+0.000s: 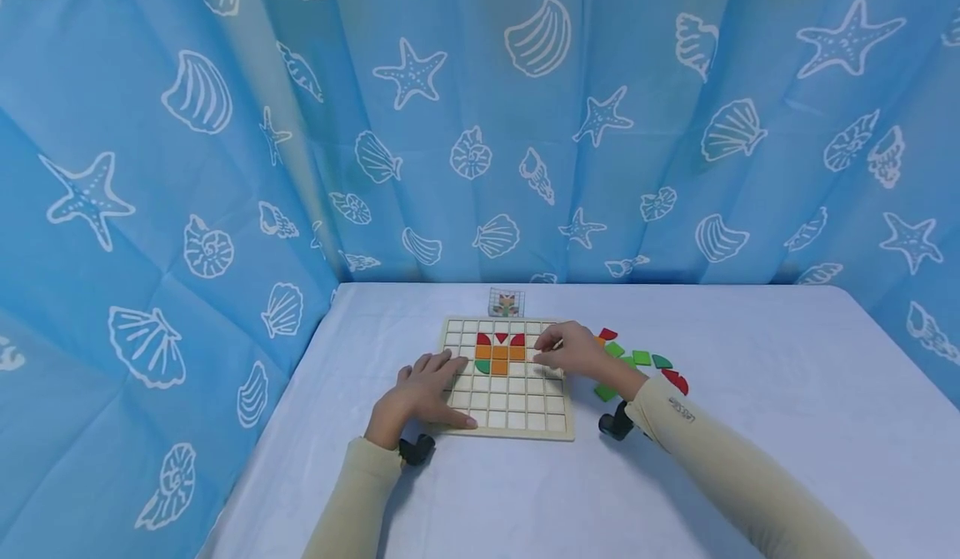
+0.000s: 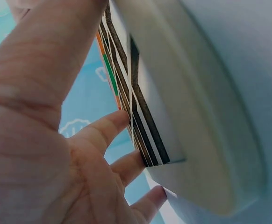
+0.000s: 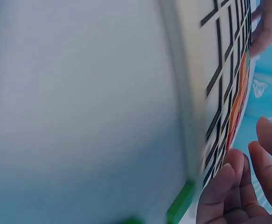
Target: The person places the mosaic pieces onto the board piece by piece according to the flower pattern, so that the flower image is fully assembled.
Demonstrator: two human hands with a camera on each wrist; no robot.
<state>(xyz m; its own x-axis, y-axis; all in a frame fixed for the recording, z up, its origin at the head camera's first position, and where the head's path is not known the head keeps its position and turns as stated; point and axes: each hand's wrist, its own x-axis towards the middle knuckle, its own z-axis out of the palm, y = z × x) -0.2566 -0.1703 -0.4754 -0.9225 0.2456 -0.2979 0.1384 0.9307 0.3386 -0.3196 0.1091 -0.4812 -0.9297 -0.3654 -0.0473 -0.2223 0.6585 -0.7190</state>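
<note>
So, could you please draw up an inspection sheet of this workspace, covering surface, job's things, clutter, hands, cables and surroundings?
Surface: white table.
Job's things: gridded board holding red, orange and green pieces; loose pieces lie to its right, partly hidden by the right arm; a small picture card lies beyond the far edge.
Clutter: nothing seen.
Left hand: rests on the board's left side, fingers spread.
Right hand: over the board's right side, fingers bent; whether it holds anything cannot be told.
Cables: nothing seen.
Surroundings: blue curtain with white shells and starfish, behind and to the left.
</note>
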